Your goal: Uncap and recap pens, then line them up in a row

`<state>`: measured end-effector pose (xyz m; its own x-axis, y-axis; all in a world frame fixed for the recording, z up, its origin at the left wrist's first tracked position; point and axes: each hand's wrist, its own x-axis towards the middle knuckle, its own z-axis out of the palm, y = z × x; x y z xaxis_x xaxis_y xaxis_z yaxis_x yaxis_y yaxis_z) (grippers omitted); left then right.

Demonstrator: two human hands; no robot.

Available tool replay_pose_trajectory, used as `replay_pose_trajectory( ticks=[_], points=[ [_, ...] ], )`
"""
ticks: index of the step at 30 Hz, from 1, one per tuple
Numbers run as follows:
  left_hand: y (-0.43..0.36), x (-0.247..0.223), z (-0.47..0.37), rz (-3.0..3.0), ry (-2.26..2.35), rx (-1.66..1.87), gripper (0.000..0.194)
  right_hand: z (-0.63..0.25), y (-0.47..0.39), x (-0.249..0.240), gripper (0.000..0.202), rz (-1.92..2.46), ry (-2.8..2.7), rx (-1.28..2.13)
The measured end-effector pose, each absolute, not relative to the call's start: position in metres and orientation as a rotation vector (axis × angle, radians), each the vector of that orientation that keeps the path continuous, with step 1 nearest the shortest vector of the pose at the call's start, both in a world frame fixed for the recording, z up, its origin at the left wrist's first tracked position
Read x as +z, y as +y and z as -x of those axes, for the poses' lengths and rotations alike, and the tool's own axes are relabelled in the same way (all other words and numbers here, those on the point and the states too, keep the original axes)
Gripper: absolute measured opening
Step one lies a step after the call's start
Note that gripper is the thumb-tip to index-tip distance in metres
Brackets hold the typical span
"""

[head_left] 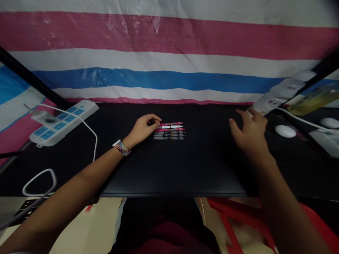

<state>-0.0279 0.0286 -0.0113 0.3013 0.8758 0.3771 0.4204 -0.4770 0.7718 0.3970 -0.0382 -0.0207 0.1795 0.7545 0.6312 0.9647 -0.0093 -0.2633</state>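
A row of pens lies side by side on the black table (185,169). The far ones are pink-red pens (180,129) with a white pen (172,126) among them; nearer me are several clear pens with dark parts (171,135). My left hand (144,128) rests at the left ends of the far pens, its thumb and fingertips closed on a pink-red pen's end. Its fingers partly hide the pen ends. To the right, my right hand (250,132) hovers over the table with fingers apart and nothing in it, slightly blurred, just in front of a clear plastic bottle (275,97).
A white power strip (63,121) with blue sockets and a white cable (91,132) lie at the left. At the right are a white rounded object (285,131) and a bottle of yellow liquid (312,98). A striped sheet (169,38) hangs behind; a red stool (230,225) stands below.
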Motion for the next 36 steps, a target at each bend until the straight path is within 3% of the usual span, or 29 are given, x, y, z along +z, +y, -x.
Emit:
replay_pose_trajectory(
  ticks=[4, 9, 16, 20, 36],
  points=[
    [0.030, -0.012, 0.028, -2.017, 1.151, 1.080, 0.015, -0.437, -0.047, -0.040, 0.056, 1.997, -1.452, -0.382],
    [0.030, -0.012, 0.029, -1.965, 1.130, 1.104, 0.014, -0.418, -0.053, -0.022, 0.054, 1.770, -1.509, -0.567],
    [0.023, -0.011, 0.021, -1.884, 1.153, 1.166, 0.021, -0.312, -0.048, -0.019, 0.039, 1.428, -1.678, 0.322],
    [0.015, -0.008, 0.013, -1.784, 1.152, 1.199, 0.024, -0.266, -0.039, -0.023, 0.035, 1.302, -1.498, 0.637],
    [0.009, -0.004, -0.005, -1.543, 1.104, 1.299, 0.019, -0.208, 0.002, -0.023, 0.026, 1.137, -1.334, 0.874]
  ],
)
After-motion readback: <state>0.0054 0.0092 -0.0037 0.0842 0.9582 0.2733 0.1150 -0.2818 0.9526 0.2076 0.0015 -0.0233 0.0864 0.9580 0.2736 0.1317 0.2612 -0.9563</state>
